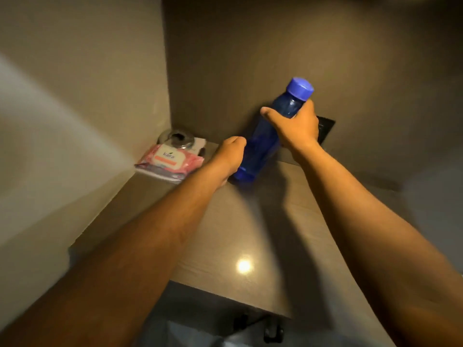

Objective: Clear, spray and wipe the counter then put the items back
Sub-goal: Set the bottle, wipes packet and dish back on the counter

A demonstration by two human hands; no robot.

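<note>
water bottle (265, 136): translucent deep blue, plain
bottle cap (300, 88): solid, brighter blue
wet-wipes pack (170, 159): pink wrapper, cream flap with an orange band and dark lettering
tabletop (263, 234): beige-grey with a faint wood-like grain and one bright round glare spot
wall plate (325, 128): black
round dish (176, 139): shiny silver-grey
walls (250, 46): plain taupe

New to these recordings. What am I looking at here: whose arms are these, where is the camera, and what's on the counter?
There is no machine: a person wears one camera on the head, looking down past both bare arms. The right hand grips a blue bottle near its cap, tilted, its base at the counter. The left hand is at the bottle's lower part; whether it grips is hidden. In the far corner lie a pink wipes pack and behind it a shiny round object, too blurred to name.
</note>
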